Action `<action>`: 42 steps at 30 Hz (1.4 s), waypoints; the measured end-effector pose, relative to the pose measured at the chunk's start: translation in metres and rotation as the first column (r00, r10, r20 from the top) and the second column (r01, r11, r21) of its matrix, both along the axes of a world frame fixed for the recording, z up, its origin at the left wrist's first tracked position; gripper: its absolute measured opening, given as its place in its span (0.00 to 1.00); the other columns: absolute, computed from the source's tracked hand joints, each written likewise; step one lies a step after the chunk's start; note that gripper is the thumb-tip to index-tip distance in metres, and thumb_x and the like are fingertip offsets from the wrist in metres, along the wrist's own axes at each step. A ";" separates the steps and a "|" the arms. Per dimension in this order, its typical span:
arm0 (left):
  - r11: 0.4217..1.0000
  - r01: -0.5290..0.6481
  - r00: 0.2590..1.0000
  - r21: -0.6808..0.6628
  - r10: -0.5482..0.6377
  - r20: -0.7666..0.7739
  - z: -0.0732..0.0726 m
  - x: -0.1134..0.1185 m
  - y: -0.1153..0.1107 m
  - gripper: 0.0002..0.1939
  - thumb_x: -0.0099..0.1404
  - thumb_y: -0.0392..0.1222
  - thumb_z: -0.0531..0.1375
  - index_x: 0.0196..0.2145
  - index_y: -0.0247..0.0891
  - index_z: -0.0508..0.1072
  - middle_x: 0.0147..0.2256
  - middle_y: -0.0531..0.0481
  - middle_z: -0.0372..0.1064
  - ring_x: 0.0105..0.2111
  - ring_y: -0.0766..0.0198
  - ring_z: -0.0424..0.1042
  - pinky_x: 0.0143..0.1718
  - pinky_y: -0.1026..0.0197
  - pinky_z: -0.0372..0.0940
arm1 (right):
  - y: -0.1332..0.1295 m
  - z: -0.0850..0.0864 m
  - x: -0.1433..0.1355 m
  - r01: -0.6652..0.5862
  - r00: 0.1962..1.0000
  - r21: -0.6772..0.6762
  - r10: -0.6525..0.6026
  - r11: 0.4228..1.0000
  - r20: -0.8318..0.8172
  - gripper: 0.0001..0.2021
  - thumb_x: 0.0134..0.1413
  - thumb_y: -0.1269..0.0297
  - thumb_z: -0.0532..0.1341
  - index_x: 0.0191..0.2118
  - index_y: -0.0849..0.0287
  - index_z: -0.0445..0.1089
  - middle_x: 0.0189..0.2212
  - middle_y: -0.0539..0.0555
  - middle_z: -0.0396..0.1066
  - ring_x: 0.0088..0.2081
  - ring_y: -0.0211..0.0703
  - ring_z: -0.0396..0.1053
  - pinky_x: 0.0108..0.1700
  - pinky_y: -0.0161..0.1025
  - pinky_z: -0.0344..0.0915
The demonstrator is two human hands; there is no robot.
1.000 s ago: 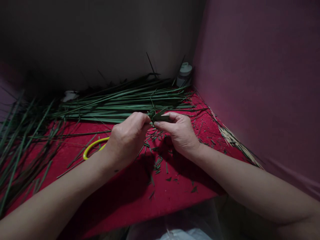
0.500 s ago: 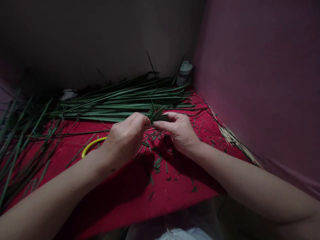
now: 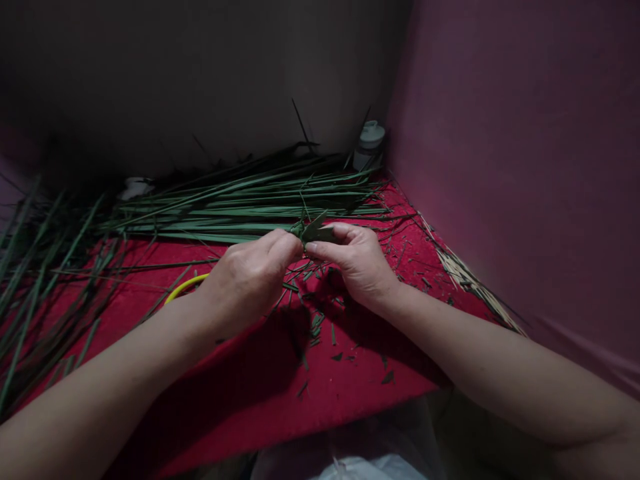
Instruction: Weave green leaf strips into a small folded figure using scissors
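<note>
Between my two hands is a small folded green leaf piece (image 3: 314, 231), with pointed blades and thin strands sticking up. My left hand (image 3: 250, 273) is closed on its left side, the fingertips partly hidden behind the knuckles. From the right, my right hand (image 3: 357, 259) pinches the piece between thumb and fingers. Both hands are held above a red cloth (image 3: 340, 400), and their fingertips nearly meet. Behind them lies a bundle of long green leaves (image 3: 250, 200).
A yellow ring-shaped handle (image 3: 185, 287) shows beside my left wrist. A white-lidded container (image 3: 370, 143) stands at the back corner. Pale thin sticks (image 3: 470, 283) lie along the right wall. More leaves (image 3: 30, 293) spread at the left, and green scraps (image 3: 316, 327) litter the cloth.
My left hand has turned slightly, its wrist a little higher and covering more of the yellow handle. The leaf piece has shifted slightly; my right hand has barely moved.
</note>
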State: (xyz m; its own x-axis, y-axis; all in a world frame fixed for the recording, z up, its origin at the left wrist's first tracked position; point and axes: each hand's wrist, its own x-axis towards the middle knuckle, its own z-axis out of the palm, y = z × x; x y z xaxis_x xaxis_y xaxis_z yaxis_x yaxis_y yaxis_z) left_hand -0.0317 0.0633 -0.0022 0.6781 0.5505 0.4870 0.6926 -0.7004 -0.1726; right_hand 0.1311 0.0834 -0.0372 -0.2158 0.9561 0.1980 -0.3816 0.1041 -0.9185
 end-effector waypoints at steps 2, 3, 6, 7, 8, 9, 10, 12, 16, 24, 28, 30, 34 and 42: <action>1.000 0.007 1.000 0.000 -0.007 -0.007 0.001 0.000 0.000 0.10 0.59 0.27 0.48 0.31 0.35 0.65 0.26 0.51 0.64 0.22 0.69 0.62 0.21 0.66 0.55 | 0.000 0.000 0.001 0.006 0.999 0.015 -0.006 1.000 0.038 0.05 0.39 0.69 0.65 0.28 0.59 0.73 0.27 0.48 0.72 0.30 0.35 0.66 0.38 0.37 0.63; 1.000 0.007 1.000 0.001 -0.007 -0.010 0.001 0.000 0.000 0.10 0.58 0.26 0.48 0.31 0.34 0.65 0.26 0.51 0.64 0.22 0.68 0.61 0.21 0.66 0.55 | 0.001 0.000 0.001 0.011 0.998 0.021 -0.012 1.000 0.060 0.04 0.39 0.69 0.65 0.27 0.59 0.73 0.26 0.48 0.71 0.29 0.35 0.66 0.37 0.37 0.63; 1.000 -0.001 0.999 0.004 0.001 -0.032 0.002 -0.001 -0.001 0.11 0.58 0.25 0.47 0.31 0.35 0.65 0.25 0.52 0.63 0.21 0.68 0.61 0.21 0.66 0.54 | 0.002 0.000 0.003 0.027 0.991 0.031 -0.031 0.999 0.128 0.03 0.39 0.70 0.64 0.25 0.60 0.71 0.22 0.46 0.68 0.26 0.34 0.62 0.32 0.35 0.59; 1.000 -0.006 0.999 0.003 0.006 -0.047 0.003 -0.002 -0.001 0.11 0.58 0.25 0.46 0.31 0.35 0.65 0.25 0.52 0.63 0.21 0.68 0.60 0.20 0.66 0.54 | 0.002 0.000 0.003 0.023 0.988 0.034 -0.028 0.999 0.152 0.02 0.39 0.70 0.64 0.25 0.60 0.70 0.21 0.46 0.67 0.25 0.33 0.61 0.31 0.35 0.58; 1.000 -0.011 0.998 -0.001 0.011 -0.063 0.003 -0.003 -0.001 0.11 0.58 0.26 0.46 0.31 0.36 0.65 0.25 0.52 0.62 0.21 0.68 0.60 0.20 0.65 0.54 | 0.002 0.000 0.003 0.016 0.984 0.039 -0.023 0.999 0.176 0.02 0.39 0.70 0.63 0.24 0.60 0.70 0.21 0.46 0.66 0.25 0.33 0.61 0.31 0.35 0.58; 1.000 -0.011 0.997 -0.003 0.011 -0.074 0.004 -0.003 -0.001 0.12 0.58 0.26 0.46 0.31 0.36 0.65 0.25 0.52 0.62 0.21 0.67 0.60 0.20 0.65 0.54 | 0.002 0.001 0.003 0.009 0.981 0.049 -0.018 0.999 0.195 0.01 0.39 0.71 0.63 0.24 0.61 0.70 0.21 0.46 0.66 0.25 0.33 0.61 0.31 0.35 0.58; 1.000 -0.006 0.997 -0.005 0.006 -0.080 0.004 -0.004 -0.001 0.12 0.58 0.26 0.46 0.31 0.36 0.65 0.25 0.52 0.62 0.21 0.67 0.60 0.20 0.65 0.54 | 0.002 0.001 0.003 0.005 0.978 0.060 -0.018 0.998 0.208 0.01 0.39 0.71 0.62 0.24 0.61 0.70 0.21 0.46 0.66 0.26 0.34 0.61 0.31 0.35 0.58; 1.000 0.000 0.999 0.010 0.000 -0.048 0.003 -0.006 0.001 0.10 0.59 0.27 0.47 0.32 0.36 0.65 0.24 0.53 0.62 0.21 0.68 0.60 0.21 0.65 0.54 | 0.000 0.002 0.002 0.011 0.976 0.081 -0.029 0.997 0.216 0.02 0.40 0.72 0.62 0.26 0.60 0.70 0.23 0.46 0.67 0.27 0.34 0.62 0.33 0.35 0.58; 0.996 -0.084 0.996 0.040 0.082 0.031 -0.001 -0.006 0.004 0.07 0.63 0.32 0.49 0.35 0.36 0.66 0.27 0.51 0.66 0.23 0.68 0.65 0.23 0.66 0.58 | -0.002 0.003 0.001 0.030 0.980 0.085 -0.046 0.996 0.191 0.01 0.41 0.70 0.62 0.25 0.60 0.69 0.23 0.46 0.67 0.28 0.34 0.62 0.34 0.36 0.58; 0.990 -0.121 0.992 0.076 0.119 0.028 -0.008 -0.009 0.001 0.08 0.62 0.33 0.50 0.36 0.36 0.69 0.32 0.49 0.67 0.28 0.66 0.67 0.23 0.67 0.59 | -0.005 0.000 -0.002 0.032 0.989 0.040 -0.037 0.999 0.140 0.03 0.40 0.70 0.62 0.26 0.59 0.68 0.24 0.46 0.66 0.28 0.33 0.62 0.34 0.35 0.59; 0.991 -0.108 0.994 0.080 0.108 0.009 -0.005 -0.008 -0.003 0.10 0.63 0.32 0.49 0.35 0.35 0.70 0.31 0.48 0.66 0.27 0.66 0.66 0.23 0.66 0.59 | -0.006 -0.001 -0.005 0.050 0.996 0.026 -0.052 0.998 0.078 0.07 0.39 0.71 0.63 0.30 0.59 0.67 0.26 0.46 0.68 0.29 0.34 0.63 0.36 0.36 0.61; 0.992 -0.105 0.994 0.074 0.106 -0.005 -0.004 -0.007 -0.004 0.12 0.62 0.30 0.47 0.35 0.34 0.70 0.31 0.47 0.66 0.27 0.66 0.66 0.22 0.66 0.58 | -0.006 -0.001 -0.005 0.054 0.995 0.037 -0.057 0.998 0.077 0.06 0.39 0.71 0.63 0.29 0.59 0.67 0.26 0.47 0.68 0.29 0.34 0.63 0.36 0.37 0.61; 0.990 -0.090 0.996 0.107 0.091 -0.009 -0.004 -0.007 -0.004 0.12 0.61 0.28 0.47 0.35 0.34 0.69 0.30 0.47 0.65 0.26 0.66 0.65 0.21 0.66 0.58 | -0.005 -0.002 -0.004 0.043 0.994 0.051 -0.048 0.998 0.096 0.04 0.39 0.71 0.62 0.26 0.60 0.67 0.24 0.46 0.66 0.27 0.33 0.61 0.34 0.36 0.60; 0.985 -0.085 0.995 0.150 0.092 -0.038 -0.007 -0.006 -0.004 0.11 0.62 0.30 0.46 0.33 0.34 0.68 0.29 0.48 0.65 0.24 0.66 0.64 0.20 0.67 0.57 | -0.006 -0.001 -0.004 0.038 0.994 0.046 -0.043 0.998 0.105 0.04 0.39 0.71 0.62 0.23 0.61 0.65 0.22 0.45 0.63 0.26 0.32 0.59 0.32 0.34 0.58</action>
State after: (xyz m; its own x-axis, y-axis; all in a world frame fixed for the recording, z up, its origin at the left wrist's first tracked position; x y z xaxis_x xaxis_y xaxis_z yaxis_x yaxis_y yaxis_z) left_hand -0.0381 0.0596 -0.0089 0.6525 0.5336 0.5381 0.7402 -0.6011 -0.3015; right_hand 0.1269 0.0774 -0.0380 -0.1988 0.9554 0.2184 -0.2774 0.1589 -0.9475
